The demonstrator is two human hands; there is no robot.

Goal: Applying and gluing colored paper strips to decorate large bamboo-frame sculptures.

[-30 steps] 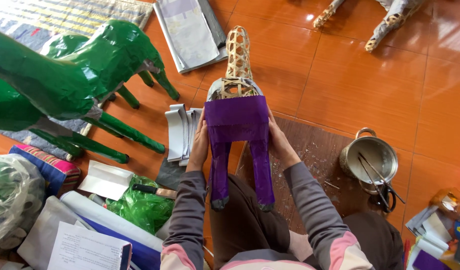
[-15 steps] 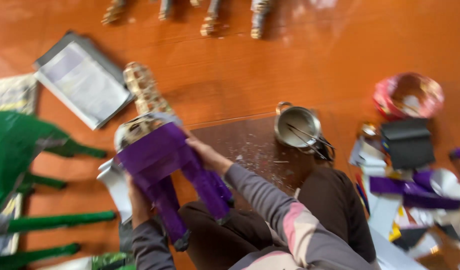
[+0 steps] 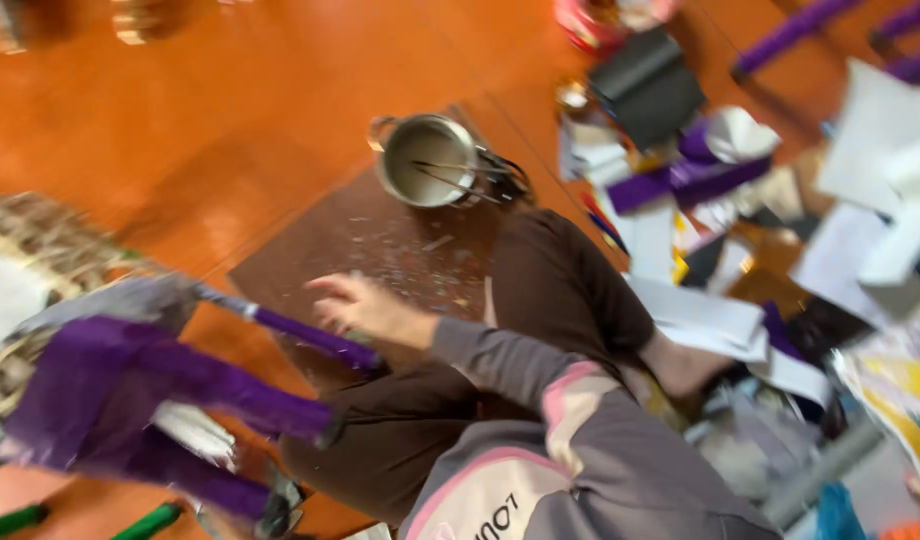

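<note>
Head view, tilted and blurred, looking down at a person seated on an orange floor (image 3: 230, 110). Landmark: a dark brown mat (image 3: 380, 250) lying on the floor just in front of the person's legs.

On the left of the mat, a purple paper-covered animal figure (image 3: 150, 400) lies tipped, its purple legs pointing toward the person's lap; one leg crosses the mat's near edge. Behind the figure, further left of the mat, a woven brown part shows, too blurred to make out.

The right hand (image 3: 355, 305) hovers over the near part of the mat, just beside that leg, fingers loosely spread and holding nothing. The left hand is hidden from view, so its fingers cannot be judged.

At the far corner of the mat stands a metal pot (image 3: 420, 160) with thin tools resting across its rim. To the right of the mat, past the person's knee, lies a heap of white and purple paper scraps (image 3: 700, 200), with a black folder (image 3: 645, 85) beyond it.
</note>
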